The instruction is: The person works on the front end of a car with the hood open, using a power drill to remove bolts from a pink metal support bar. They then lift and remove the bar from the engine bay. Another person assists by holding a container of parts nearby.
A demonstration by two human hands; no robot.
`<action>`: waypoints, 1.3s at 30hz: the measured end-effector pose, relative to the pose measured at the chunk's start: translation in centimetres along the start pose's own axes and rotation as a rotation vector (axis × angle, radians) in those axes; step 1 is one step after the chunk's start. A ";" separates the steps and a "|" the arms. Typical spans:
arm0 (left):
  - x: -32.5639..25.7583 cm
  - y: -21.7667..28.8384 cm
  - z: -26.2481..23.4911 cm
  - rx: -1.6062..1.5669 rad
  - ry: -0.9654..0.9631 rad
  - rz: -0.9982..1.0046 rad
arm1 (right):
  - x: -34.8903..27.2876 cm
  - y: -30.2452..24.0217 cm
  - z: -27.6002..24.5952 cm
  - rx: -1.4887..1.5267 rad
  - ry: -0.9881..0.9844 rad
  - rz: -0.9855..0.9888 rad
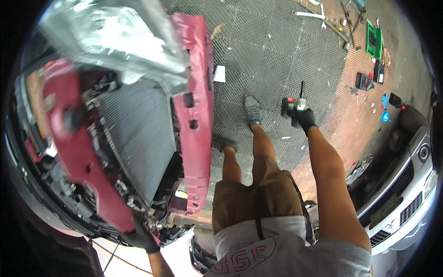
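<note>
1. Right side first: the right hand [305, 121], black-gloved, is wrapped around a cordless power tool [300, 105], held out over the patterned floor mat [277, 60], well apart from the car body.
2. Look at that hold — the long dark bit [302, 87] points forward, away from the wearer, probably because a grip from behind leaves the nose free and the shaft clear of the legs.
3. Across to the left hand [143, 239], gloved too, down at the near end of the red crossbar [85, 171]. Fingers clasped or merely resting? I cannot tell; the dark glove blends into the parts around it. A touch there would likely serve to steady the body.
4. The crossbar runs along one side of the radiator [138, 134], the red beam [196, 115] along the other — flanking it, apparently as its frame.
5. Over the far end lies a shiny clear sheet [124, 41], blurred; perhaps it's a protective cover.
6. Out right, a green case [374, 40] sits on the floor, well beyond the tool's reach.
</note>
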State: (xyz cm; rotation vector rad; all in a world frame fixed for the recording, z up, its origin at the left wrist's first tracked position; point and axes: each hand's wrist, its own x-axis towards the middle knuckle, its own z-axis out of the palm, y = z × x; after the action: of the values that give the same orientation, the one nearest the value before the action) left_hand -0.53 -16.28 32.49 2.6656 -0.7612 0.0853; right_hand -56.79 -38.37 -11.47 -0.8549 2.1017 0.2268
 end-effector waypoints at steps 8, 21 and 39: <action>-0.7 2.1 -0.3 0.438 0.156 0.100 | 4.3 -2.4 5.5 0.101 -0.137 0.104; -0.8 -0.6 -0.6 0.041 0.112 0.071 | 6.2 1.6 4.1 -0.065 -0.241 0.073; -2.4 0.7 -5.7 -0.304 0.128 0.231 | -37.2 -22.1 -2.5 0.148 -0.864 -0.577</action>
State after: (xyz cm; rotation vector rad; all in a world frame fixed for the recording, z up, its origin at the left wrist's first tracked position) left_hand -2.70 -13.54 37.61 2.2570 -0.9541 0.1820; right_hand -28.53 -37.69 21.35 -1.0001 1.0142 0.0971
